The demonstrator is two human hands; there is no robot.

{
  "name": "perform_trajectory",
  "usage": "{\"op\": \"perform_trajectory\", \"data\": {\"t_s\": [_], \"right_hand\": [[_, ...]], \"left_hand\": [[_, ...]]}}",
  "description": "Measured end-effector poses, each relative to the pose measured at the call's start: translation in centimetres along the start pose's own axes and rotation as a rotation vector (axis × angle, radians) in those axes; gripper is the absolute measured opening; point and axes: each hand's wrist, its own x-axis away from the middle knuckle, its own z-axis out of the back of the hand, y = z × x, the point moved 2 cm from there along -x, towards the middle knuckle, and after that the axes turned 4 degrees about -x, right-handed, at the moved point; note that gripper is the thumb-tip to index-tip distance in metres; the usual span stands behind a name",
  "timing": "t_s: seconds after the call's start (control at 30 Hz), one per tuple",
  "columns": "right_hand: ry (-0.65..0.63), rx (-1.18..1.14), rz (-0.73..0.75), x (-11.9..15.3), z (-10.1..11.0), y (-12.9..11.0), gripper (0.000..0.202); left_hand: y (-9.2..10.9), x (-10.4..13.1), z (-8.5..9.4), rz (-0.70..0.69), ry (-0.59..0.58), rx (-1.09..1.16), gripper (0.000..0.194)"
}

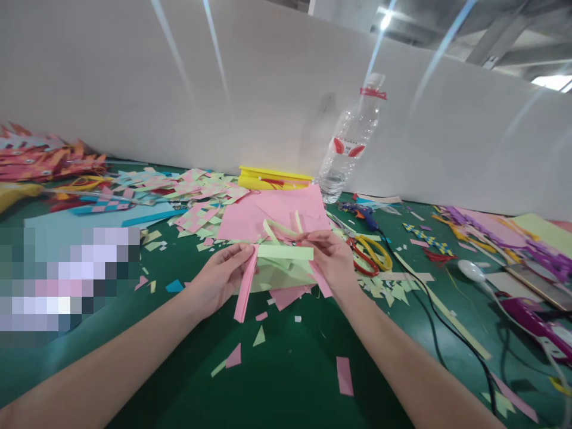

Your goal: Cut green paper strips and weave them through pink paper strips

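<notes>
Between my hands, just above the table, is a small bundle of folded paper strips. A pale green strip (286, 252) runs across it, and a pink strip (245, 289) hangs from its left end. My left hand (223, 274) pinches the left end between thumb and fingers. At the other end, my right hand (333, 259) is closed on the right side, where another pink strip (320, 279) slants down. Thin green strip ends stick up behind the bundle. Beyond it lie a pink sheet (277, 208) and, partly covered, a green sheet (268, 279).
A clear plastic bottle (351, 143) leans by the white partition (179, 89). Scissors (370, 253) and a blue glue gun (364, 213) lie right of my hands, with black cables (429, 292) running across the green table (286, 381). Paper scraps (205, 190) are scattered about.
</notes>
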Motion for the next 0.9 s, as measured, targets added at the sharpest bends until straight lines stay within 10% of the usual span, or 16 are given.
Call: {"op": "perform_trajectory", "data": {"t_s": [0.9], "right_hand": [[0.051, 0.169, 0.301, 0.14, 0.26, -0.57, 0.018]], "left_hand": [[0.16, 0.17, -0.33, -0.015, 0.034, 0.133, 0.011]]}}
